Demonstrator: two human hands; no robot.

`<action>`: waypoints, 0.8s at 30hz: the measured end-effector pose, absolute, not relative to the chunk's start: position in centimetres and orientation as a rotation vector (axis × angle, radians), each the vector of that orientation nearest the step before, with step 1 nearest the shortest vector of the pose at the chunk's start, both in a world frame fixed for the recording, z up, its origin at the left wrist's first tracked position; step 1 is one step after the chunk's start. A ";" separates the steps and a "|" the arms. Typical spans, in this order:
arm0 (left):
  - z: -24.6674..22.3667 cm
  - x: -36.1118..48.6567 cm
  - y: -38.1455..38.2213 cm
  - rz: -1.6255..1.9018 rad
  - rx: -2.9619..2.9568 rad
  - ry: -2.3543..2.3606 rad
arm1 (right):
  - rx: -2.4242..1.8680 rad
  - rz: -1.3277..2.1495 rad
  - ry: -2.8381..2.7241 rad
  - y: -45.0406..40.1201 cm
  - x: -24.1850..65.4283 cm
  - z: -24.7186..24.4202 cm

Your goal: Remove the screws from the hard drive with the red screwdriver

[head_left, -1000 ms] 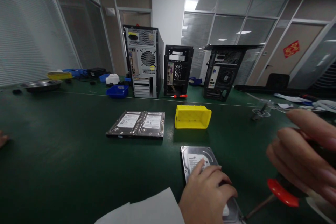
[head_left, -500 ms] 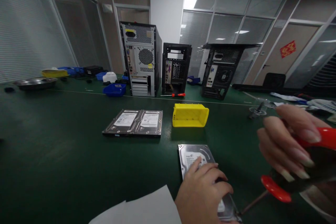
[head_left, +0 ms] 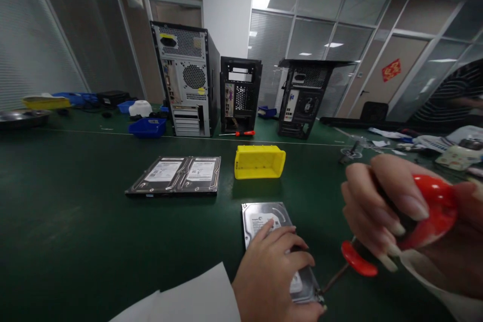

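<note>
A silver hard drive (head_left: 260, 214) with a white label lies flat on the table, close in front of me. My left hand (head_left: 273, 274) grips it, fingers across its top and thumb by the near end. My right hand (head_left: 385, 201) is closed around the handle of a red and black screwdriver (head_left: 358, 261). Its shaft slants down to the left, and the tip meets the drive's near right corner. Whether a screw sits under the tip is too small to tell. Two more hard drives (head_left: 175, 173) lie side by side farther left.
Behind the drive, a yellow bin (head_left: 260, 163) lies with its opening toward me. Three computer cases stand at the back: a tall one (head_left: 188, 80), a small one (head_left: 241, 95) and another (head_left: 307, 98). Another screwdriver (head_left: 245, 133) lies before them. A person in stripes (head_left: 453, 90) is at right.
My view has turned slightly right, so everything sits farther left in the picture. My right hand has changed its hold on the screwdriver handle, whose red end shows more. The tip stays at the corner.
</note>
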State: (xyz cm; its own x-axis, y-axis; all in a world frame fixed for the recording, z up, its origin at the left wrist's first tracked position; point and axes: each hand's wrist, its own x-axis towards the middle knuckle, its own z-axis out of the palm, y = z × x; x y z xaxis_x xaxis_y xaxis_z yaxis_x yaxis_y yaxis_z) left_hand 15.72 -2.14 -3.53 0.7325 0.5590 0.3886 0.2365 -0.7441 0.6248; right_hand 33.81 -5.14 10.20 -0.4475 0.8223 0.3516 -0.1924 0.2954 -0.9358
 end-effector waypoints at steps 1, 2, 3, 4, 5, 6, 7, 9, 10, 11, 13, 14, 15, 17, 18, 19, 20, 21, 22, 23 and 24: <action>-3.5 15.7 -2.2 0.779 2.384 0.600 | -0.561 1.339 -1.597 -5.0 33.6 10.2; -3.5 15.7 -2.2 0.782 2.385 0.600 | -0.522 1.342 -1.591 -4.8 33.4 10.1; -3.4 15.7 -2.2 0.784 2.385 0.603 | -0.480 1.339 -1.585 -4.6 33.2 10.0; -3.4 15.7 -2.2 0.783 2.384 0.607 | -0.438 1.333 -1.584 -4.5 33.1 9.9; -3.3 15.7 -2.3 0.781 2.383 0.611 | -0.399 1.340 -1.587 -4.3 33.0 9.8; -3.3 15.6 -2.3 0.775 2.383 0.613 | -0.367 1.356 -1.587 -4.2 33.0 9.7; -3.3 15.6 -2.3 0.770 2.384 0.616 | -0.341 1.376 -1.592 -4.2 33.1 9.7; -3.3 15.7 -2.2 0.755 2.390 0.622 | -0.337 1.417 -1.610 -4.3 33.4 9.8; -3.3 15.7 -2.2 0.744 2.397 0.624 | -0.352 1.440 -1.623 -4.4 33.6 9.9; -3.3 15.7 -2.2 0.733 2.405 0.627 | -0.378 1.463 -1.628 -4.5 33.7 10.0; -3.4 15.8 -2.1 0.713 2.420 0.629 | -0.425 1.500 -1.643 -4.7 34.0 10.2; -3.4 15.8 -2.1 0.705 2.426 0.627 | -0.440 1.495 -1.650 -4.7 34.0 10.3; -3.4 15.8 -2.1 0.703 2.428 0.624 | -0.445 1.473 -1.661 -4.7 34.0 10.3; -3.4 15.8 -2.1 0.704 2.426 0.624 | -0.430 1.413 -1.675 -4.5 33.8 10.1; -3.4 15.8 -2.2 0.704 2.423 0.626 | -0.408 1.390 -1.666 -4.4 33.6 9.9; -3.4 15.8 -2.2 0.707 2.421 0.629 | -0.387 1.373 -1.643 -4.3 33.4 9.7; -3.3 15.8 -2.2 0.711 2.421 0.629 | -0.369 1.364 -1.612 -4.2 33.2 9.5; -3.3 15.7 -2.2 0.714 2.419 0.631 | -0.350 1.365 -1.582 -4.2 33.0 9.4; -3.3 15.7 -2.2 0.715 2.419 0.630 | -0.339 1.369 -1.557 -4.2 32.9 9.2; -3.3 15.7 -2.2 0.717 2.419 0.631 | -0.341 1.370 -1.535 -4.2 32.9 9.1; -3.3 15.7 -2.2 0.718 2.418 0.633 | -0.347 1.380 -1.521 -4.3 32.9 9.0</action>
